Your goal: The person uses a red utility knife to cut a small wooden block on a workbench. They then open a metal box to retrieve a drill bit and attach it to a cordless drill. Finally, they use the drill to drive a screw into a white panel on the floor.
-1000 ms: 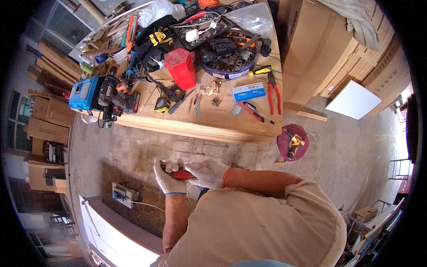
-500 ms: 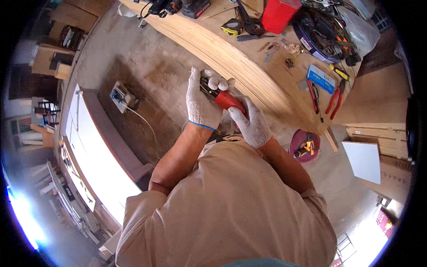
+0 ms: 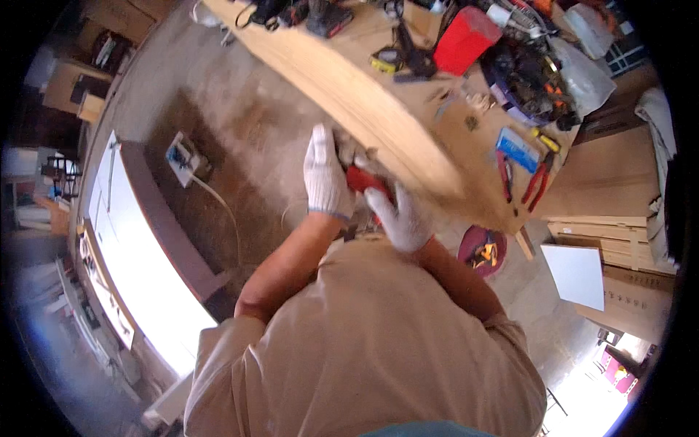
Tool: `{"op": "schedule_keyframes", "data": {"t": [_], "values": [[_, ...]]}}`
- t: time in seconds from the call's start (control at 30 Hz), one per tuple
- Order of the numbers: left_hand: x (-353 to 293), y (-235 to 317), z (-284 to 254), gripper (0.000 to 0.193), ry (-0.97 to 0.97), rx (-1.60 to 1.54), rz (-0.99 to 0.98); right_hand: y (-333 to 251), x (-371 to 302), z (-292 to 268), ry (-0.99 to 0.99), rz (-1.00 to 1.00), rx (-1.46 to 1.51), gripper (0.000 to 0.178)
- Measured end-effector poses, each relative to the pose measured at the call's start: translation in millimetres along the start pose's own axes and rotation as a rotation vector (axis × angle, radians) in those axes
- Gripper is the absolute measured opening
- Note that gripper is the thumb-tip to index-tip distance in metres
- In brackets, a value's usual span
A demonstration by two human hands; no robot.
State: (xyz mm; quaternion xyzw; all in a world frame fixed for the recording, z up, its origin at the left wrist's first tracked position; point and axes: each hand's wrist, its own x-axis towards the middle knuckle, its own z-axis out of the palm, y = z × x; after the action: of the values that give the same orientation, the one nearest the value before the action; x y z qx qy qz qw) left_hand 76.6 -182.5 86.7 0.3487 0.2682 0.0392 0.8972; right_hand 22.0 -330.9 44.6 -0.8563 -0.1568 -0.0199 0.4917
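Observation:
Both of my hands wear white knit gloves and meet in front of my waist, beside the table edge. Between them is a red-handled tool; its dark metal head is mostly hidden, and motion blur keeps its exact kind unclear. My left hand is round the head end, one digit pointing straight up and the other fingers bent over the tool. The red grip lies in my right hand, thumb along the near side. A bit of red also shows below the right thumb.
On the wooden table lie a red container, a tape measure, a blue box and red-handled pliers. A maroon tub stands on the floor at right. Leftward are a corded device and long white panels.
The view has shifted and blurred slightly. My hands have stayed together on the tool, which now shows less of its metal head and sits more behind the left hand.

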Motion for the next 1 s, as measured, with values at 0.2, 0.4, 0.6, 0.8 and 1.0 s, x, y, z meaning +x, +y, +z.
{"op": "schedule_keyframes", "data": {"t": [0.2, 0.4, 0.6, 0.8, 1.0], "values": [[-5.0, 5.2, 5.7, 0.032, -0.019, -0.035, 0.026, -7.2, 7.7, 3.2, -0.142, 0.39, 0.301, 0.043], [0.4, 6.5, 1.3, 0.03, -0.038, -0.122, -0.031, -15.6, 16.2, -4.8, -0.149, 0.145, -0.131, 0.043], [-0.6, 4.7, -4.8, 0.031, -0.071, -0.161, -0.042, -21.5, 19.4, -0.2, -0.066, 0.144, -0.055, 0.044], [-3.4, 10.9, -1.7, 0.031, 0.01, -0.211, -0.136, -20.0, 18.9, 4.6, -0.123, 0.342, -0.04, 0.043], [-4.8, 11.2, 3.7, 0.029, 0.038, -0.203, -0.135, -22.9, 20.9, 6.2, 0.017, 0.276, 0.11, 0.039]]}}
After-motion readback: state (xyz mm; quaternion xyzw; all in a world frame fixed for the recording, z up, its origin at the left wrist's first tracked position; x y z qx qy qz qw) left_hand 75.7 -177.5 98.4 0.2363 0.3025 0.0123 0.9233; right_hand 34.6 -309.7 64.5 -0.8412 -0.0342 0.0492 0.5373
